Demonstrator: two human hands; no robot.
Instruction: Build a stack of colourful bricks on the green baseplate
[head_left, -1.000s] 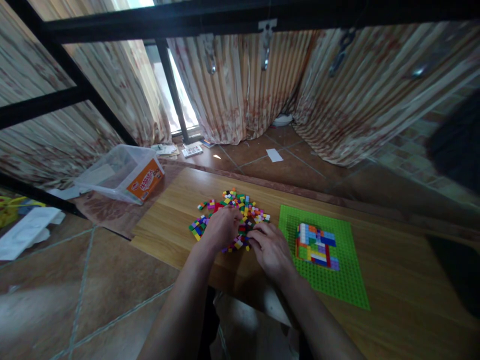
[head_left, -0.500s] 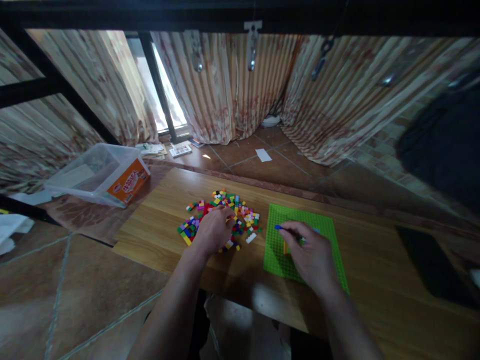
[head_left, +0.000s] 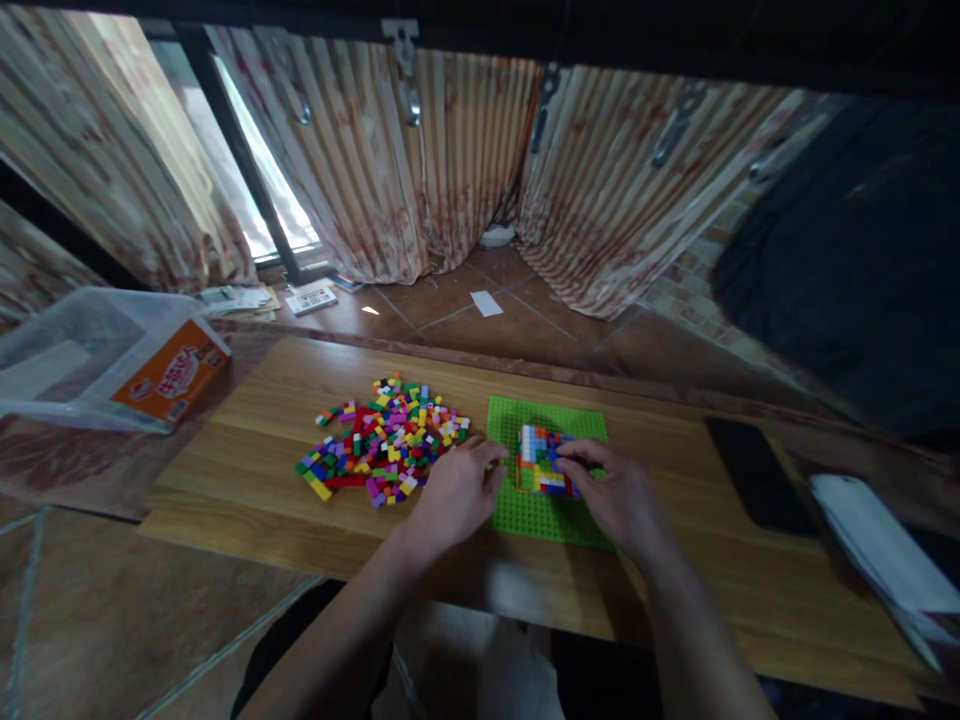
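A block structure of white, orange, yellow, blue and red toy bricks [head_left: 534,445] stands on a green studded baseplate [head_left: 551,525]. My right hand [head_left: 615,500] pinches a small blue brick [head_left: 553,454] against the top of this structure and covers its right side. Just left of the structure, over the baseplate's left edge, my left hand [head_left: 461,490] has thumb and fingers closed together; what they hold is too small to make out. A loose pile of mixed coloured bricks [head_left: 397,430] lies on the wooden table to the left of that hand.
On the left sits a clear plastic bin [head_left: 97,350] with an orange label. A black phone-like slab [head_left: 757,475] rests on the wooden table [head_left: 247,440] at right, near a white object [head_left: 885,540]. Striped curtains [head_left: 465,160] hang behind.
My left hand has come right, from the brick pile to the baseplate. The view has turned rightward. My right hand still holds the blue brick, and the structure is now more visible.
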